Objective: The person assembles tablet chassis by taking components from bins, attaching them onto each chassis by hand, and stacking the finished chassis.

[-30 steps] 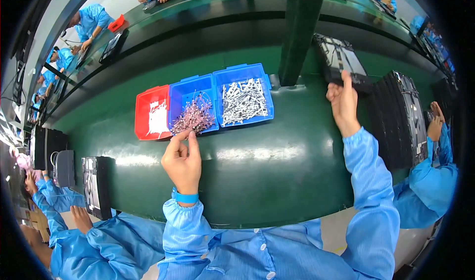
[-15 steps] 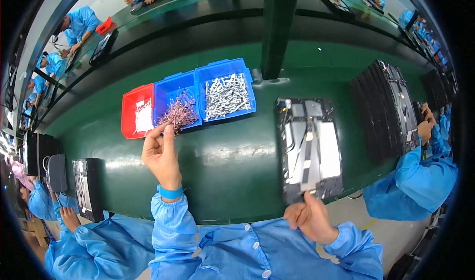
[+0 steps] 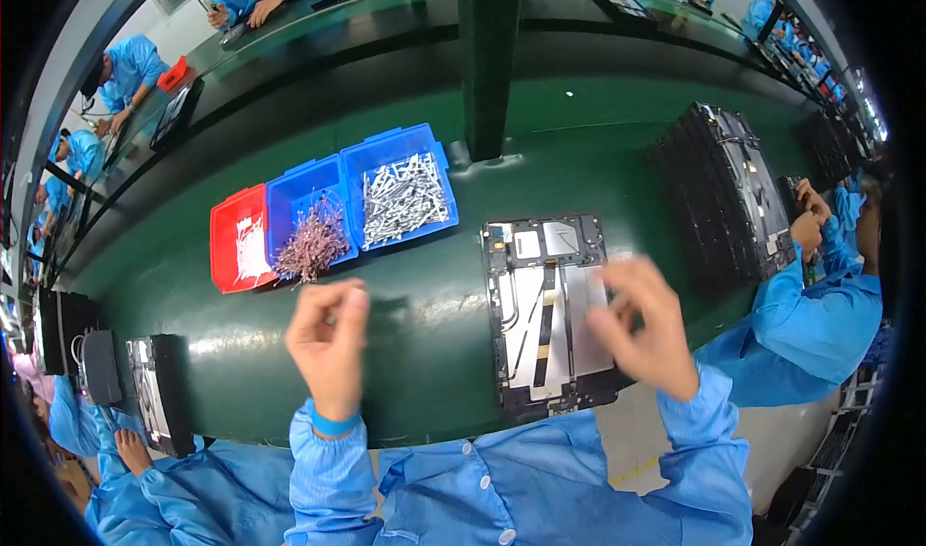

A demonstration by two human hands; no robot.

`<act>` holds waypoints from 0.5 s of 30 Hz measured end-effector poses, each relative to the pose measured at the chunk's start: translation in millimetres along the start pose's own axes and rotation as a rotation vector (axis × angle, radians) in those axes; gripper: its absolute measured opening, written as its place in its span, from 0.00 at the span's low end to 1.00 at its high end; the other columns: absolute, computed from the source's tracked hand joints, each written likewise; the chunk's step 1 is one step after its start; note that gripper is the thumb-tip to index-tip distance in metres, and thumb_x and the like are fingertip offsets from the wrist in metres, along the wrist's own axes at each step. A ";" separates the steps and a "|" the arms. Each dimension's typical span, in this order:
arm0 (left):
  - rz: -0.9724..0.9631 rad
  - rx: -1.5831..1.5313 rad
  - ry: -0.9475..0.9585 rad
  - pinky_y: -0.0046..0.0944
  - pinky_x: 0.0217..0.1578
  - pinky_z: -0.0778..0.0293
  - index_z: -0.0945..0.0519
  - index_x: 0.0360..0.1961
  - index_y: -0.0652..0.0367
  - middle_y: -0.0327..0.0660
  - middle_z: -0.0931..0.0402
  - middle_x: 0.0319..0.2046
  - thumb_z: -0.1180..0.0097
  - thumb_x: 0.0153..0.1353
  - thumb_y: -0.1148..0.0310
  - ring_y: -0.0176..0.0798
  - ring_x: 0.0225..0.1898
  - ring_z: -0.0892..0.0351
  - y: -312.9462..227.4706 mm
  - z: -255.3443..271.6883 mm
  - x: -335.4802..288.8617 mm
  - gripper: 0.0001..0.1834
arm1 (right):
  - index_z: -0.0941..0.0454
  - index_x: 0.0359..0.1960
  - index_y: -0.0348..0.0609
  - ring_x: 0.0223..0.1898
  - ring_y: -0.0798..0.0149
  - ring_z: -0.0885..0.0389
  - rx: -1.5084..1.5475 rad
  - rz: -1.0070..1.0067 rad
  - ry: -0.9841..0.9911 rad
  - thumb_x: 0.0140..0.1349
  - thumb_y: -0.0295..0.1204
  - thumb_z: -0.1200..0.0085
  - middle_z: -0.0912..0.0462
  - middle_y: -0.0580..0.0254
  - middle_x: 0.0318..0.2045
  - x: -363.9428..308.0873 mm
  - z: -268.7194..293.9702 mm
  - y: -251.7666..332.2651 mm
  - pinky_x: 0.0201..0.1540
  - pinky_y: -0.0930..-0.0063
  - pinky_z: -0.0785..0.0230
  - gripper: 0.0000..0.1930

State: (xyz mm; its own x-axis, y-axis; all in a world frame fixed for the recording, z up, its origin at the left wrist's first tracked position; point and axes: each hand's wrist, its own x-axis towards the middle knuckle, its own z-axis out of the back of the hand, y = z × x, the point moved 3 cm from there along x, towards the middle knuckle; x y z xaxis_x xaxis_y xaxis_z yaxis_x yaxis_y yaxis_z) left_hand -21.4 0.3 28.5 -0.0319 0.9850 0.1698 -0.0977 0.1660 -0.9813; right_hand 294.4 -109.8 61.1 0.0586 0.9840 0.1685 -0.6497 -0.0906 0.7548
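Note:
My left hand, with a blue band at the wrist, hovers in front of the parts bins. Its thumb and index finger are pinched together; whatever lies between them is too small to make out. Just beyond it, a blue bin holds a heap of thin pinkish wired parts. An opened tablet-like device, black-framed with silver plates and a dark ribbon strip, lies on the green table. Over its right side is my right hand, blurred, thumb and fingers apart, with nothing visible in it.
A red bin of white pieces and another blue bin of silvery strips flank the middle bin. A tall stack of black devices stands at right. A dark green post rises behind. Co-workers sit either side.
My left hand has drawn back from the wired parts toward me. My right hand has risen from the device's near edge to above its right side. The whole view has shifted slightly.

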 end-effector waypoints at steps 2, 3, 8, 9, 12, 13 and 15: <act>0.035 -0.142 0.258 0.32 0.47 0.23 0.16 0.40 0.62 0.42 0.27 0.46 0.38 0.61 0.80 0.33 0.47 0.23 5.1 -26.6 -16.2 0.06 | 0.22 0.54 0.41 0.29 0.56 0.16 -0.229 -0.077 -0.194 0.61 0.34 0.38 0.24 0.46 0.50 26.4 9.5 -5.4 0.34 0.65 0.24 0.21; 0.122 -0.187 0.337 0.36 0.53 0.25 0.15 0.40 0.61 0.44 0.29 0.52 0.37 0.60 0.79 0.36 0.52 0.24 7.2 -39.3 -26.9 0.07 | 0.23 0.55 0.43 0.31 0.50 0.16 -0.364 -0.089 -0.212 0.62 0.38 0.39 0.27 0.43 0.54 38.0 9.5 -15.7 0.35 0.61 0.23 0.22; 0.092 -0.142 0.419 0.46 0.63 0.34 0.13 0.39 0.57 0.54 0.34 0.64 0.32 0.57 0.73 0.51 0.63 0.30 27.7 -89.0 -65.2 0.08 | 0.22 0.55 0.44 0.38 0.39 0.17 -0.404 -0.050 -0.045 0.65 0.47 0.45 0.26 0.40 0.52 66.1 -20.0 -43.2 0.43 0.53 0.23 0.24; 0.071 -0.142 0.405 0.46 0.63 0.34 0.13 0.39 0.57 0.55 0.34 0.64 0.32 0.57 0.73 0.52 0.64 0.30 25.0 -94.2 -70.2 0.08 | 0.23 0.54 0.42 0.36 0.39 0.17 -0.398 -0.016 -0.050 0.65 0.47 0.45 0.26 0.41 0.50 64.7 -25.8 -41.7 0.41 0.52 0.23 0.24; -0.002 -0.014 0.317 0.46 0.62 0.33 0.12 0.38 0.56 0.54 0.34 0.65 0.32 0.56 0.73 0.53 0.63 0.31 20.7 -93.4 -80.8 0.08 | 0.24 0.53 0.38 0.33 0.40 0.16 -0.440 0.024 -0.049 0.65 0.46 0.45 0.26 0.42 0.49 58.1 -36.9 -31.1 0.37 0.53 0.22 0.24; -0.066 0.099 0.297 0.46 0.62 0.32 0.12 0.37 0.56 0.54 0.34 0.66 0.31 0.55 0.73 0.53 0.63 0.31 15.7 -91.0 -83.1 0.07 | 0.24 0.53 0.37 0.32 0.41 0.16 -0.434 0.028 -0.050 0.66 0.45 0.45 0.26 0.43 0.49 55.4 -40.3 -29.0 0.35 0.54 0.22 0.24; -0.061 0.163 0.298 0.46 0.60 0.31 0.12 0.36 0.56 0.52 0.34 0.66 0.31 0.54 0.74 0.52 0.61 0.30 11.0 -83.4 -87.0 0.07 | 0.25 0.53 0.35 0.31 0.42 0.16 -0.424 0.027 -0.045 0.66 0.45 0.45 0.26 0.43 0.48 50.5 -47.0 -25.0 0.32 0.54 0.21 0.25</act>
State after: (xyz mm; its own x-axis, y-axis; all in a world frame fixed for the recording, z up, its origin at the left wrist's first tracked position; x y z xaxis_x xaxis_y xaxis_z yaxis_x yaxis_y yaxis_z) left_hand 63.3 -79.6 -4.7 0.2681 0.9483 0.1698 -0.2492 0.2386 -0.9386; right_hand 277.9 -50.7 21.0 0.0641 0.9735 0.2194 -0.9050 -0.0360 0.4238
